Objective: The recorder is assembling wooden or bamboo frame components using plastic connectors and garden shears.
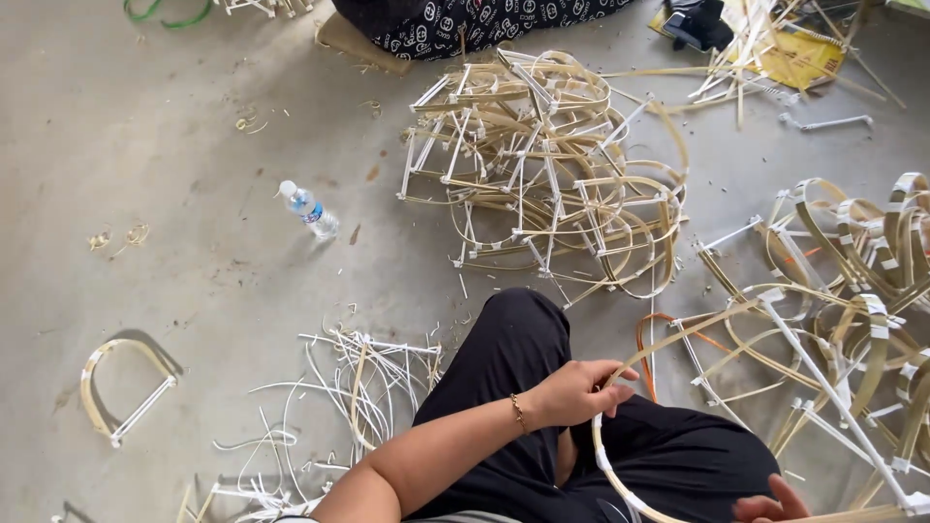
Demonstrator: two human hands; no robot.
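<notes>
Two hands | left hand gripping bamboo hoop | right hand grip unclear, mostly cropped.

Matt bamboo strip, rough concrete floor

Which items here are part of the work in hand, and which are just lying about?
In hand:
- left hand gripping the curved bamboo strip
- right hand at the strip's lower end
- piles of bamboo frames

Lying about:
- water bottle
- yellow packet
- green band
</notes>
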